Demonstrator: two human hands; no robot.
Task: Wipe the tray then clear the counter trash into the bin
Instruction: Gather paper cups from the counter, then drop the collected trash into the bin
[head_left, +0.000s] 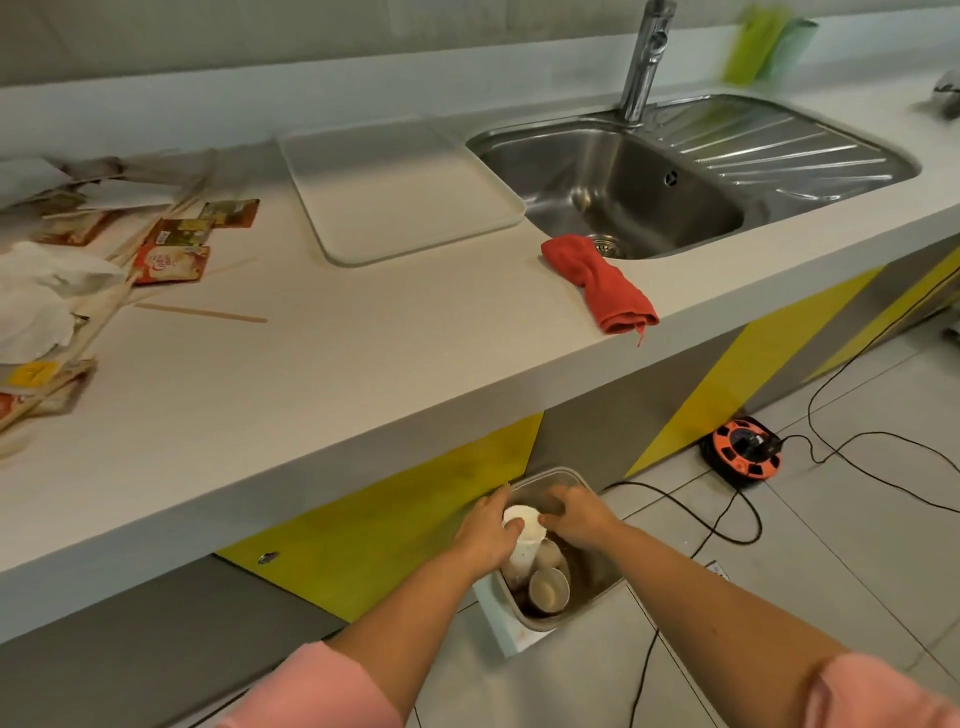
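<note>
Both hands reach down together: the left hand (485, 532) curls its fingers and thumb round one side of a white cup (524, 543), and the right hand (579, 519) bends its fingers over the opposite side of the rim, so the two grip it between them. The cup is tall smooth paper, stained brown low on its wall, and it stands tilted inside the bin (592, 577). Short pink sleeves (322, 691) cover the upper arms.

The bin is a grey, rounded-rectangular plastic tub on the tiled floor, below and to the left of the sink (623, 192). A brown-lined paper cup (548, 590) lies on its side in it.

Draped over the counter (363, 338) edge just in front of the sink's left corner is a rumpled red cloth (602, 286). The sink itself is brushed steel with a ribbed drainer and a chrome tap (644, 67).

Touching the sink's left rim lies the tray (400, 192): flat, pale, matte, with rounded corners and a low lip.

Well left of the sink sit glossy red sachets (174, 254), thin wooden stirrers (200, 313) and crumpled white tissue (41, 291).
</note>
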